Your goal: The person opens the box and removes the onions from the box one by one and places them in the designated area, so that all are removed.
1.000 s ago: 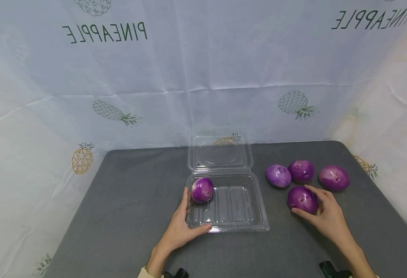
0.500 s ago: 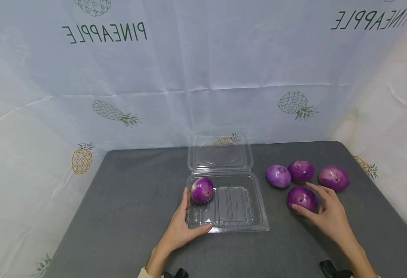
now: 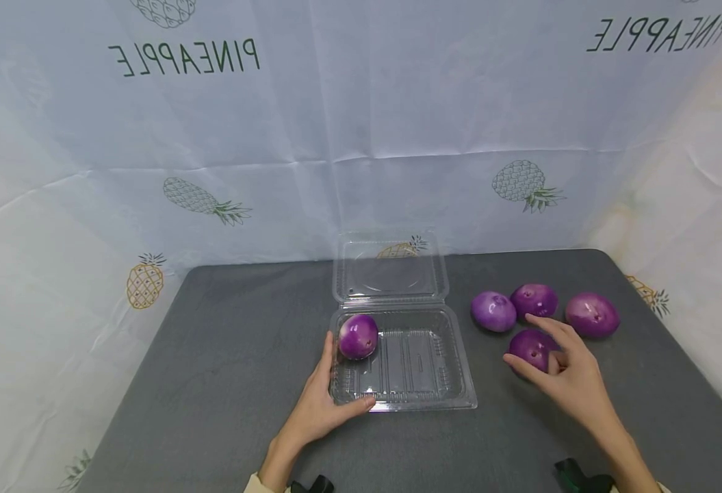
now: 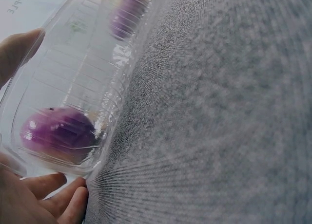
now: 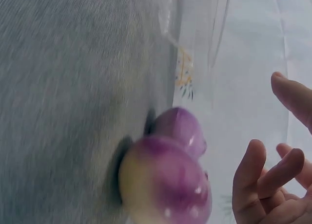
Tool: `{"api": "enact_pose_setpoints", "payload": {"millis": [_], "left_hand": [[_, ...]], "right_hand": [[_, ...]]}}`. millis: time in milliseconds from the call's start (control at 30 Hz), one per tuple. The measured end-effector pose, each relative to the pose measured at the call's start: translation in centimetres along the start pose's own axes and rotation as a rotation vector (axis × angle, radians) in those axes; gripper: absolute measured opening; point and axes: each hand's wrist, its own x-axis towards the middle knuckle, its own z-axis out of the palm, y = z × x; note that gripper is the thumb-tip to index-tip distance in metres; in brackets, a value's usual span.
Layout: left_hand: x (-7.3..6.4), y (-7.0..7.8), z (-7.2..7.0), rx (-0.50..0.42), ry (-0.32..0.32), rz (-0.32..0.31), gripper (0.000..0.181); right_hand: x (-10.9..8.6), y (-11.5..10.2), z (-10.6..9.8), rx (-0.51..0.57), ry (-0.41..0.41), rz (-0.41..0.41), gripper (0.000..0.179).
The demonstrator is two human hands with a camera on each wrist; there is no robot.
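Note:
My left hand lies at the near left corner of a clear plastic clamshell box, its thumb along the front rim and its fingers against the left wall. Inside the box, at the left, sits a glossy purple, round fruit-like piece, also seen through the plastic in the left wrist view. Over the nearest purple piece hovers my right hand, thumb and index spread above it and partly hiding it. In the right wrist view, its fingers are loosely bent, hold nothing and stand apart from the pieces.
Beyond my right hand lie three more purple pieces: a lighter one, one beside it and one at the right. The box's lid stands raised behind it. A pineapple-print cloth hangs at the back of the grey table.
My right hand has shifted left and slightly away from me, with the thumb lifted off the near purple piece, which stays on the table. My left hand and the box have not moved.

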Motion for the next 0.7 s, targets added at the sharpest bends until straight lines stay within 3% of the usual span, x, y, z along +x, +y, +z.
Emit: {"api": "enact_pose_setpoints", "payload": {"millis": [700], "left_hand": [[0.0, -0.1, 0.0, -0.011, -0.005, 0.013, 0.135]], "right_hand": [[2.4, -3.3, 6.3, 0.194, -0.161, -0.171, 0.069]]}}
